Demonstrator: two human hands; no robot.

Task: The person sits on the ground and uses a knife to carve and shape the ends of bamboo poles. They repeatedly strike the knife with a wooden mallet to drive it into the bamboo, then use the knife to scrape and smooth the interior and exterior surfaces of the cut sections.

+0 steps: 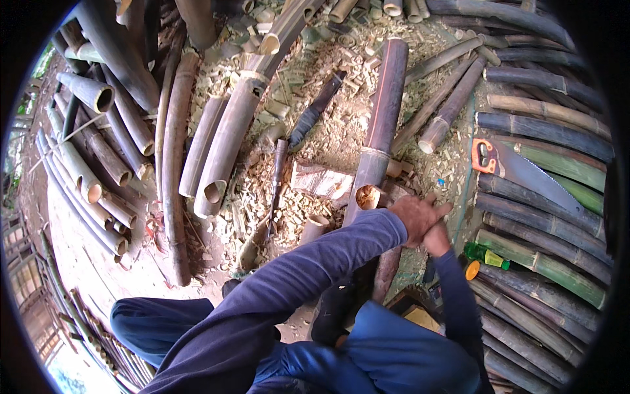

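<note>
My left hand (411, 219) reaches across to the right and meets my right hand (435, 240) beside a dark bamboo pole. A couple of the left hand's fingers stretch out past the right hand, and I see nothing held in it. The right hand's fingers are mostly hidden by the left, so its grip does not show. Just left of the hands, the dark bamboo pole (386, 98) has a pale cut opening near its lower part, and a reddish line runs along its upper length. A rough wood block (321, 180) lies against its left side.
A long-handled chisel-like tool (279, 164) and a dark wrapped object (316, 111) lie among pale shavings. Cut bamboo tubes (230, 144) stand left. On the right, a handsaw with an orange handle (484, 156) rests on stacked bamboo poles (545, 134), near a green bottle (485, 255).
</note>
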